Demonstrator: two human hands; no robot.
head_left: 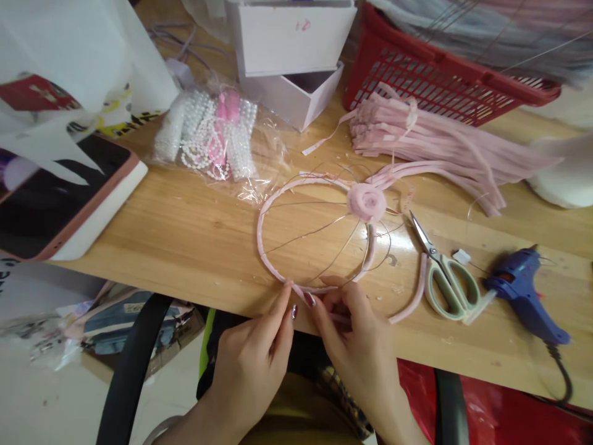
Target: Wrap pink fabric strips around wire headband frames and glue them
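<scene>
A hoop (260, 230) wrapped in pink fuzzy strip lies at the front of the table, with thin bare wires across it. On its upper right sits a pink coiled rosette (367, 201). My left hand (259, 349) is closed, thumb and forefinger pinching the hoop's near edge. Beside it, my right hand (361, 327) is closed on a pink pipe cleaner (419, 290) where it meets the hoop; its loose tail curves out to the right. The curled fingers hide part of the strip.
Right of the hoop lie scissors (447, 278) and a blue glue gun (525, 296). Behind are a pink pipe cleaner bundle (435, 136), a red basket (417, 74), a white box (296, 43) and bagged pearl strings (217, 133). A phone (69, 191) is at left.
</scene>
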